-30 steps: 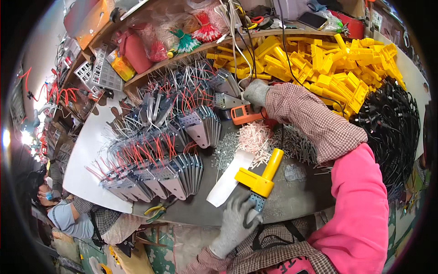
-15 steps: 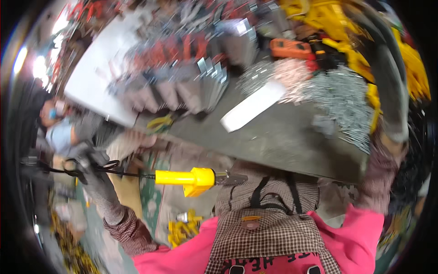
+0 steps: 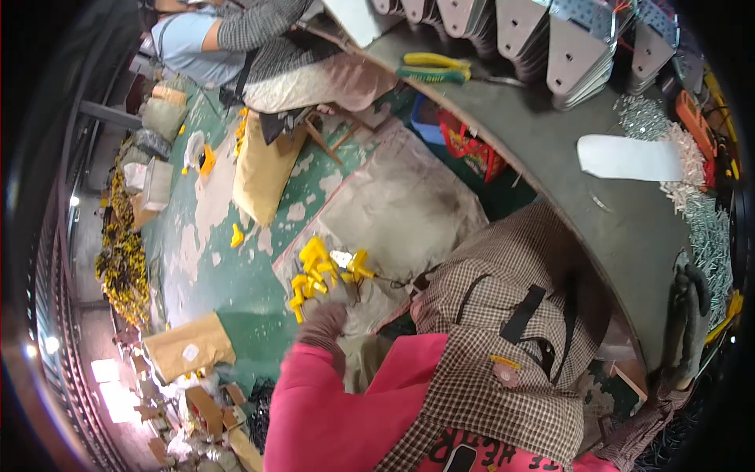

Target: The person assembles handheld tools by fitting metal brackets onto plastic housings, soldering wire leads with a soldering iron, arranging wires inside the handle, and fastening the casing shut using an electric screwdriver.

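My left arm, in a pink sleeve with a checked cuff, reaches down towards the floor on the left. The left hand itself is hidden or blurred beyond the cuff. Just past it lies a pile of yellow plastic parts on a grey sheet. My right hand, in a grey glove, rests at the right side of the dark table, its fingers stretched out and no object seen in them. Beside that hand spreads a heap of silvery screws. Pale pink small pieces adjoin the screws.
A white strip, green-and-yellow pliers and stacked metal plates are on the table, whose curved edge runs beside my lap. A co-worker sits at the upper left. Sacks and a cardboard piece lie on the green floor.
The view has swung left and down towards the floor. My left arm has lowered; the yellow tool on a black cord, earlier hanging by that hand, is no longer seen there. My right hand has come nearer.
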A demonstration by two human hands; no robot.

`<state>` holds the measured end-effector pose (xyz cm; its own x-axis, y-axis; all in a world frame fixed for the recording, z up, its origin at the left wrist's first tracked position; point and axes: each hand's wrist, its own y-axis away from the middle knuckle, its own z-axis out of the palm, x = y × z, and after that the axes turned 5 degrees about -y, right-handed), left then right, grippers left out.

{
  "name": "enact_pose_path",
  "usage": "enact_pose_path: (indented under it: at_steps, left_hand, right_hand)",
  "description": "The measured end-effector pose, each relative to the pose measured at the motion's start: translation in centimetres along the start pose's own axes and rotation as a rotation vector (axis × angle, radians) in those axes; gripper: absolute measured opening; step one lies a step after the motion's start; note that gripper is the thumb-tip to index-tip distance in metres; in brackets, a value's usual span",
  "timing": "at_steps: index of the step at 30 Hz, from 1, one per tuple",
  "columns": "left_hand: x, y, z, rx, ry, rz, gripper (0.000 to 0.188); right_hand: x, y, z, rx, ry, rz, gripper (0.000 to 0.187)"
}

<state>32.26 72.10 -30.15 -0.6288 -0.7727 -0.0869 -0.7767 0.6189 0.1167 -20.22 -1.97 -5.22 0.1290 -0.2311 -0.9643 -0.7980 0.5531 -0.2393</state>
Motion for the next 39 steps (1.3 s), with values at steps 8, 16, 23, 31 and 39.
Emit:
enact_pose_path:
  at_steps: [8,16,23,31,39]
  left_hand:
    - [27.9,-6.9,-12.7,-1.137,0.143,0.304,0.02]
    - [66.7,-23.4,-50.8,0.733,0.595,1.147,0.018]
    - [88.5,-40.0,-44.7,1.128,-0.27,0.898,0.025]
    - [89.1,-37.0,-47.0,0.675,-0.679,0.999,0.027]
    - [85.0,-25.8,-54.5,1.09,-0.47,1.392,0.02]
  right_hand:
    - [-13.4,-0.7,6.8,0.38,0.108,0.092,0.034]
    - [-18.7,-0.2,4.5,0.584,0.054,-0.038,0.032]
    - [-15.2,13.7,1.2,0.311,0.032,-0.242,0.032]
    - [-11.9,7.9,0.9,0.354,-0.187,0.002,0.029]
    - [-9.2,2.9,-0.1,0.813,-0.183,0.137,0.035]
